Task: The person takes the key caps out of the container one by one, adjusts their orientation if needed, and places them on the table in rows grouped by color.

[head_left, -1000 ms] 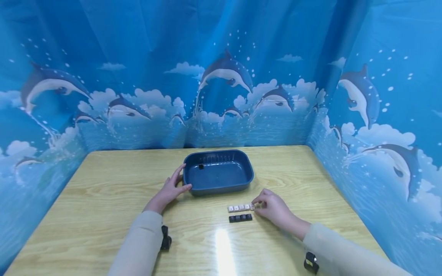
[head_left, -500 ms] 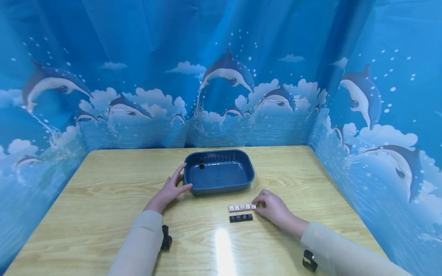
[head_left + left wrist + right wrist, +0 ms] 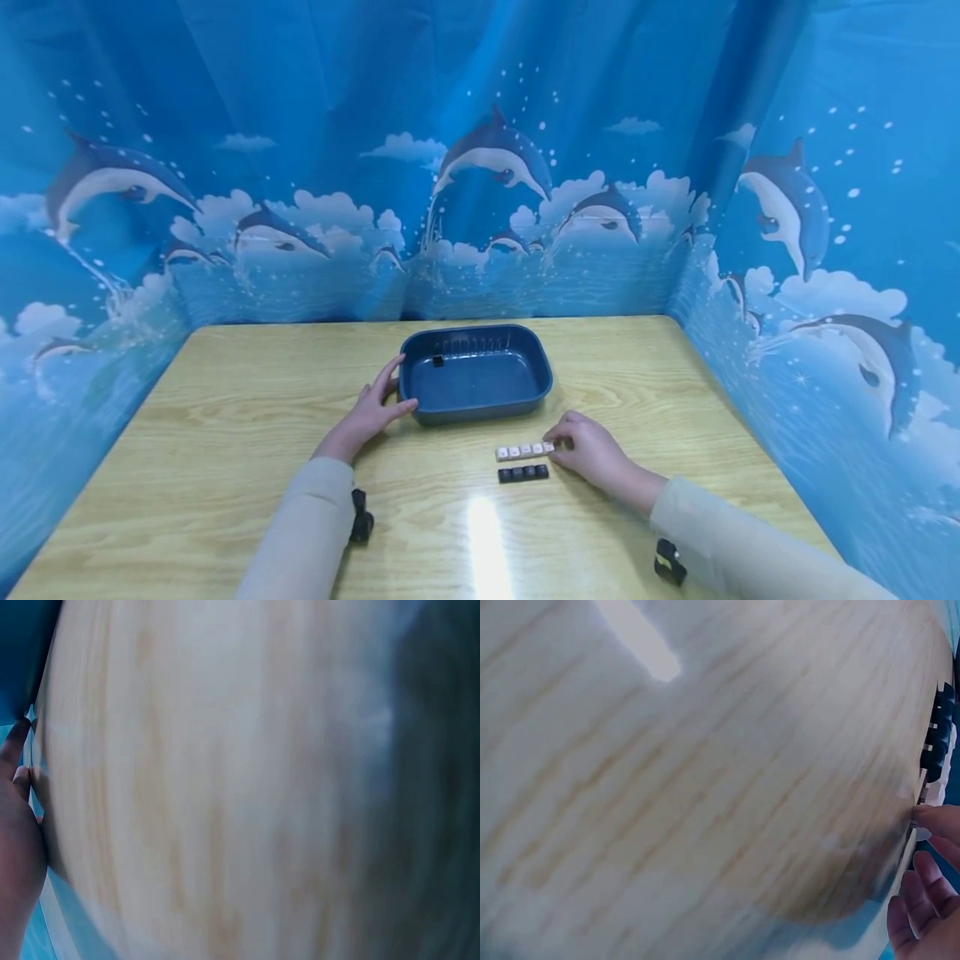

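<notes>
A row of white keycaps (image 3: 519, 452) lies on the table, with a shorter row of black keycaps (image 3: 523, 473) just in front of it. My right hand (image 3: 592, 450) pinches the white keycap (image 3: 549, 447) at the right end, which stands in line with the others. In the right wrist view, the thumb and fingers (image 3: 930, 892) come in at the right edge, close to the black row. At the blue tray (image 3: 480, 412), my left hand (image 3: 367, 417) touches the left side with thumb and fingers spread. One black keycap (image 3: 438, 361) lies inside the tray.
The wooden table (image 3: 247, 400) runs back to a blue dolphin-print curtain (image 3: 337, 167), which also closes off both sides. A bright glare strip (image 3: 487, 542) lies on the tabletop in front of the keycap rows.
The rightmost white keycap has gone from looking tilted to sitting flush at the end of its row. My right hand has shifted slightly left; my left hand stays at the tray.
</notes>
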A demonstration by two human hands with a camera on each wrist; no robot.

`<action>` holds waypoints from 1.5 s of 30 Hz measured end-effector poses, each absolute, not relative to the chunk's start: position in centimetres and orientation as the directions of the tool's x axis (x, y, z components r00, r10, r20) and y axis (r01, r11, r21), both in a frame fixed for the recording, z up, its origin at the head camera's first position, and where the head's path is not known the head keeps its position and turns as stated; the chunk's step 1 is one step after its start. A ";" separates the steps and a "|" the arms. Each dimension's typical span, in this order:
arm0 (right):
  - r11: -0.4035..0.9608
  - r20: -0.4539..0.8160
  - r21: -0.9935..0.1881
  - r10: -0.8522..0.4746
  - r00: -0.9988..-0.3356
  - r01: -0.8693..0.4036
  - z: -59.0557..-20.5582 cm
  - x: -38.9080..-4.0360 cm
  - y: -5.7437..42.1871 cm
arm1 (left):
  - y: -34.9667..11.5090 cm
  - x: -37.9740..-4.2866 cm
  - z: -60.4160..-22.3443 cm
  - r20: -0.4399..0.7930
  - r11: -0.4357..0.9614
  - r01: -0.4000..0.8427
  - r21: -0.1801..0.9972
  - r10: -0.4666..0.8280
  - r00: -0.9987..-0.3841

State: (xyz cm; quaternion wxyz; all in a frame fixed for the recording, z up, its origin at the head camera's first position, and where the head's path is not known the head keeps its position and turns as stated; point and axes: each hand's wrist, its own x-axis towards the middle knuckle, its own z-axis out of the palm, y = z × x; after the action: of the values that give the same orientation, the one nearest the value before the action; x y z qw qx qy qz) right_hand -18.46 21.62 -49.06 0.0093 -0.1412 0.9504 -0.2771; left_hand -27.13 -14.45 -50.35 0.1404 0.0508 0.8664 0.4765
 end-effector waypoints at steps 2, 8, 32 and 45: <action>0.807 0.057 -0.526 -0.280 -0.958 -0.267 -48.8 -18.6 21.4 | -14.6 -27.1 -50.4 -0.198 0.540 -0.048 0.840 0.223 -0.954; 0.786 0.081 -0.525 -0.338 -0.938 -0.328 -46.5 -19.4 20.5 | -15.2 -27.1 -50.4 -0.189 0.524 -0.046 0.851 0.222 -0.957; 0.694 -0.187 -0.363 -0.708 -0.681 -0.622 -39.0 -29.2 13.7 | -14.9 -27.2 -50.7 -0.176 0.514 -0.031 0.857 0.235 -0.956; 0.706 -0.323 -0.275 -0.708 -0.629 -0.653 -39.6 -33.9 8.9 | -14.9 -27.2 -51.0 -0.185 0.520 -0.043 0.853 0.224 -0.957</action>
State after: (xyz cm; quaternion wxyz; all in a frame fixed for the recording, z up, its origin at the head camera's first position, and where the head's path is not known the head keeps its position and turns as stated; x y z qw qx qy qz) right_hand -33.89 8.86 -39.55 0.2068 -0.3780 0.9000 -0.0657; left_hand -27.19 -14.89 -51.00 0.1371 0.0526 0.8610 0.4870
